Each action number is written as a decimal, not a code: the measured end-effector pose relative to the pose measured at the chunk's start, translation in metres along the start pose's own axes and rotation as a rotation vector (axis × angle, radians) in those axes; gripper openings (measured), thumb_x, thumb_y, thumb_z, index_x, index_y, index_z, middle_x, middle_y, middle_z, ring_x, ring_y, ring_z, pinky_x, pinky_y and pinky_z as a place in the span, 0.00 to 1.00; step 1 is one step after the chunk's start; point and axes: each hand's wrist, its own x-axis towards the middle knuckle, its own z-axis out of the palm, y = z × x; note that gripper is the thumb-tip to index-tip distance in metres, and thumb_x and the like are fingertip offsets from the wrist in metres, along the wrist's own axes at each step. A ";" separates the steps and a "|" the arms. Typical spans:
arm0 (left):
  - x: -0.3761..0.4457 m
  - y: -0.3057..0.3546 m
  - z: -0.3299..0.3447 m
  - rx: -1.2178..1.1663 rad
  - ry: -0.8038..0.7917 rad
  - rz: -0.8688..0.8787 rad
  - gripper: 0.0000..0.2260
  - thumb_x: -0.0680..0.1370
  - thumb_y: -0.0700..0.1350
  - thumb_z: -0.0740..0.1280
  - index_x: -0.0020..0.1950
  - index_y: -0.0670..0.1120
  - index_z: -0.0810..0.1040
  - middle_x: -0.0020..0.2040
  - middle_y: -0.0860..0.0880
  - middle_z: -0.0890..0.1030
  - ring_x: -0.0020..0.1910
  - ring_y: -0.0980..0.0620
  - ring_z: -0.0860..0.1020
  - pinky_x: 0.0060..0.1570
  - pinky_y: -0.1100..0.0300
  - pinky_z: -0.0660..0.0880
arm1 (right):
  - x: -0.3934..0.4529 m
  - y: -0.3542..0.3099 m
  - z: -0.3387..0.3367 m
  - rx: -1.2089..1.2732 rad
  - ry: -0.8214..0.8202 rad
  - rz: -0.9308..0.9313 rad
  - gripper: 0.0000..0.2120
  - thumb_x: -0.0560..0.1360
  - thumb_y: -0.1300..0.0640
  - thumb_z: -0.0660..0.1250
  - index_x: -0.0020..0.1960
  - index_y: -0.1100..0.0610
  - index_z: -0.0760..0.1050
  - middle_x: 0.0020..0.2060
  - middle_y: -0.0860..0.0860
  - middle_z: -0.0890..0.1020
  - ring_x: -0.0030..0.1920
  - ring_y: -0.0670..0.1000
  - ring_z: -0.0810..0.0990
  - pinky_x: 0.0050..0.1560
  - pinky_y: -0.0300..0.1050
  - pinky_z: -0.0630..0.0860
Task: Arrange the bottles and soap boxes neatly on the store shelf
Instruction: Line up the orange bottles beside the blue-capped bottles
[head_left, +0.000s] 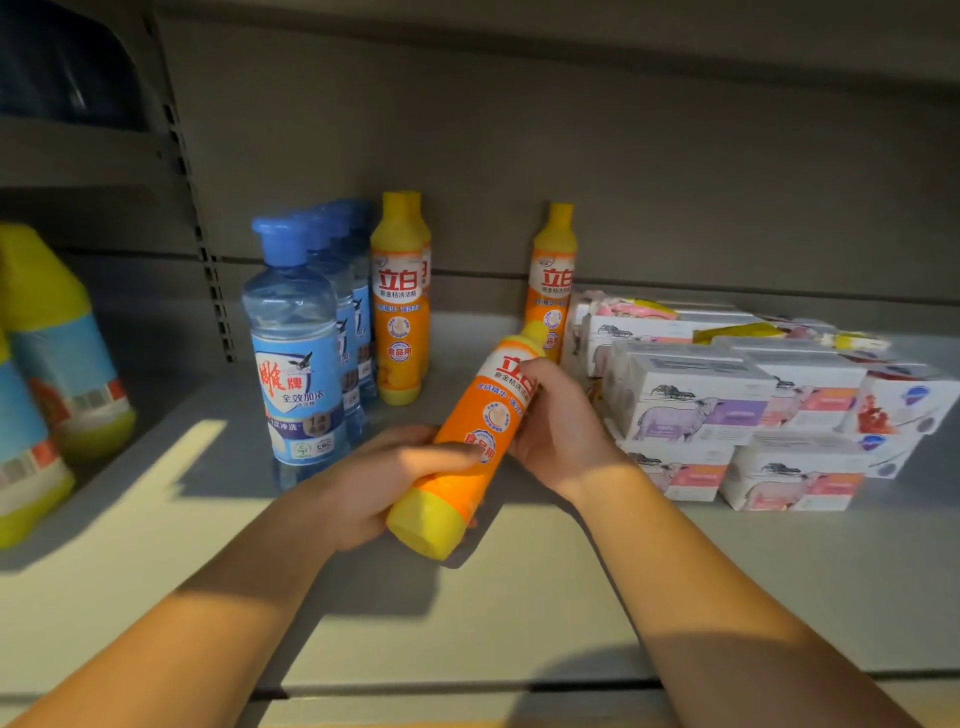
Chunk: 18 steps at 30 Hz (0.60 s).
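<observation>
Hands meet on one orange dish-soap bottle (467, 441), held tilted above the grey shelf (519, 597) with its yellow base toward the camera and its cap pointing up and back. The left hand (384, 483) curls round the lower body near the base; the right hand (556, 426) wraps the upper body from the right, fingers on the label. Behind, a row of blue clear-bodied bottles (298, 353) stands upright at left, with upright orange bottles (399, 306) just beside it. A single orange bottle (551, 275) stands farther right, next to the stacked white soap boxes (696, 405), which fill the shelf's right side in two layers. Yellow-and-blue bottles (57, 338) stand at the far left, on a neighbouring shelf bay.
</observation>
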 end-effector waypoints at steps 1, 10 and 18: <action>0.001 -0.001 -0.001 -0.004 0.003 -0.003 0.21 0.64 0.47 0.75 0.55 0.45 0.79 0.45 0.38 0.85 0.38 0.41 0.84 0.36 0.50 0.82 | 0.001 -0.001 -0.001 -0.007 -0.011 -0.015 0.16 0.78 0.55 0.65 0.63 0.59 0.75 0.51 0.59 0.81 0.50 0.57 0.82 0.54 0.56 0.81; 0.010 -0.005 -0.003 0.035 0.104 0.131 0.22 0.65 0.49 0.79 0.57 0.49 0.80 0.49 0.42 0.85 0.43 0.38 0.84 0.39 0.47 0.82 | 0.012 -0.009 -0.007 -0.192 0.086 -0.284 0.16 0.76 0.50 0.70 0.62 0.53 0.75 0.51 0.55 0.85 0.49 0.54 0.86 0.43 0.52 0.83; 0.007 -0.010 0.002 0.000 0.023 0.028 0.24 0.66 0.50 0.71 0.60 0.45 0.77 0.50 0.40 0.85 0.47 0.41 0.84 0.48 0.46 0.80 | 0.012 0.002 -0.008 -0.387 0.099 -0.063 0.16 0.74 0.42 0.71 0.53 0.52 0.76 0.46 0.54 0.86 0.44 0.52 0.86 0.39 0.50 0.83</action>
